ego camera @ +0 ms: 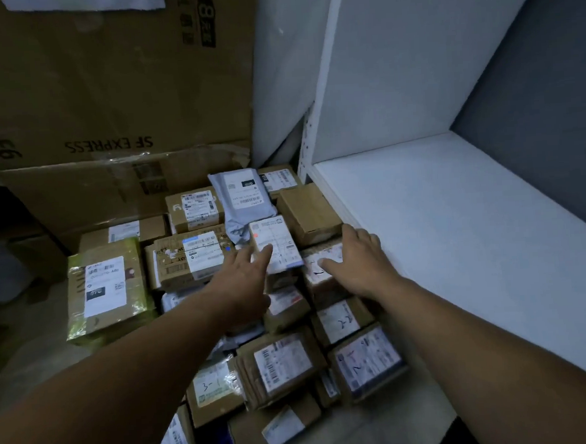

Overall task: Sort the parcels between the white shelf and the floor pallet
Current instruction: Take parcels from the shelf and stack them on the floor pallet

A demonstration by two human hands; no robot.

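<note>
Dim storeroom; white shelf (457,232) is set at right, parcels (279,360) heaped beside it. Selection is judged under way: left hand (243,279) is laid straight-fingered on a white-labelled parcel (278,236), right hand (359,255) spread on the neighbouring box (317,278). A firm grip is needed next.

**Parcels (280,366) heaped beside white shelf (456,229)**

Mostly brown cardboard with white labels, they lie piled against the shelf's left edge. A grey bag (236,221) rests atop the far ones; a yellow-taped box (105,288) sits at the left.
</note>
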